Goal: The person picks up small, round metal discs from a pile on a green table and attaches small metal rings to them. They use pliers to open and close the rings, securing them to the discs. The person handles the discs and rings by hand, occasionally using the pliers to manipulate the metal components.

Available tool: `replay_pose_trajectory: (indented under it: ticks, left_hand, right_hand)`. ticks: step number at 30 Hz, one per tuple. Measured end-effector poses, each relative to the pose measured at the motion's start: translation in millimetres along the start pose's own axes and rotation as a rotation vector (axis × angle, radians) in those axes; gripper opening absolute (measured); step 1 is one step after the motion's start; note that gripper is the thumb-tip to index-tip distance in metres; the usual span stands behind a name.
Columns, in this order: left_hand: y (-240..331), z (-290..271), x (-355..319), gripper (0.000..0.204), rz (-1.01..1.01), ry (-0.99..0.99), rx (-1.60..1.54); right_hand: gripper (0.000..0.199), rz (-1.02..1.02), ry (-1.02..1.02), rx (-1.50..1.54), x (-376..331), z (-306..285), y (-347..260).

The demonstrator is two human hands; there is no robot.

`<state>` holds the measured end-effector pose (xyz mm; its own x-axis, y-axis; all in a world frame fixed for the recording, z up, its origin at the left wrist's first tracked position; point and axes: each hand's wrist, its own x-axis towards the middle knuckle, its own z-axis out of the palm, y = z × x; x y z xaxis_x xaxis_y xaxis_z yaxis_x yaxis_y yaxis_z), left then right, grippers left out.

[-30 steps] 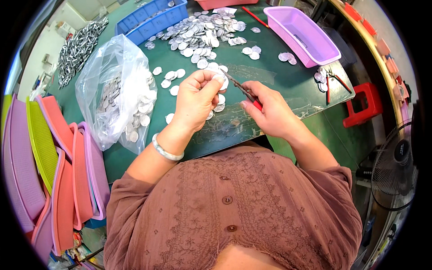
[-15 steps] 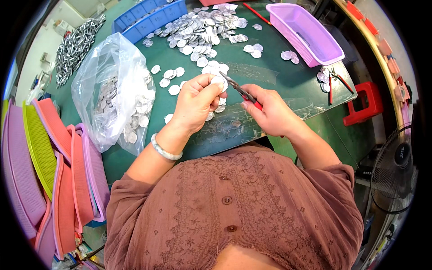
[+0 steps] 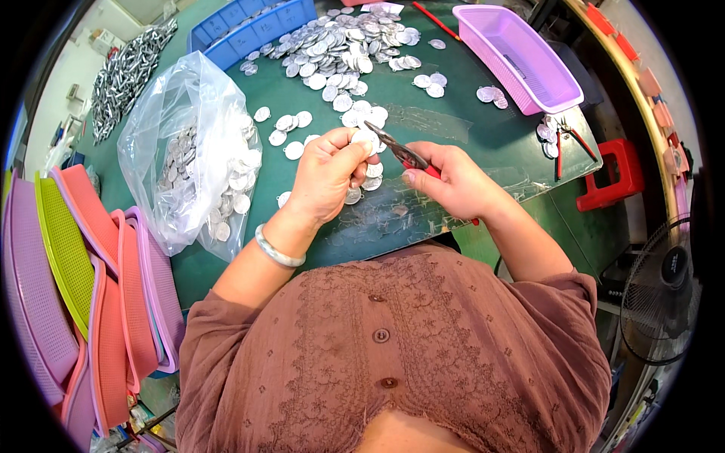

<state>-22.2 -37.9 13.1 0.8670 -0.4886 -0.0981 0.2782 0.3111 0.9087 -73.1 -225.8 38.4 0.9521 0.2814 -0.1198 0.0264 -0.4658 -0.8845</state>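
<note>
Between thumb and fingers, my left hand pinches a round silver medallion above the near part of the green table. A pair of red-handled pliers is gripped in my right hand; its dark jaws reach up and left, over the medallion's edge. I cannot tell whether the jaws touch it. Loose medallions lie below and beside my left hand. Farther off is a large heap of silver medallions. A clear plastic bag to the left holds many more.
A blue divided bin stands at the back, a purple basket at the far right. Another red-handled pliers lies at the table's right corner. Stacked coloured baskets crowd the left. A red stool and black fan stand right.
The pliers' jaws have shifted slightly left over the medallion, and my right hand has moved a little with them. The whole view has shifted slightly. My left hand keeps its pinch.
</note>
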Motion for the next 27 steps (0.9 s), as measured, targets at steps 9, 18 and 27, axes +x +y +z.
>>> replay_pose_trajectory:
  ticks: [9,18,27]
  left_hand:
    - [10.1,-3.7,-1.0,0.025,-0.091,0.066,-0.244]
    - [8.1,-5.6,-2.1,0.026,-0.116,-0.024,-0.455]
    - [8.2,-9.1,-6.1,0.03,-0.109,-0.068,-0.531]
  right_hand:
    - [0.055,-0.086,0.348,-0.787,-14.3,-54.3,35.2]
    - [0.055,-0.085,0.393,-0.967,-32.7,-70.2,73.4]
    - [0.052,-0.102,0.448,-0.991,-33.5,-70.0,77.4]
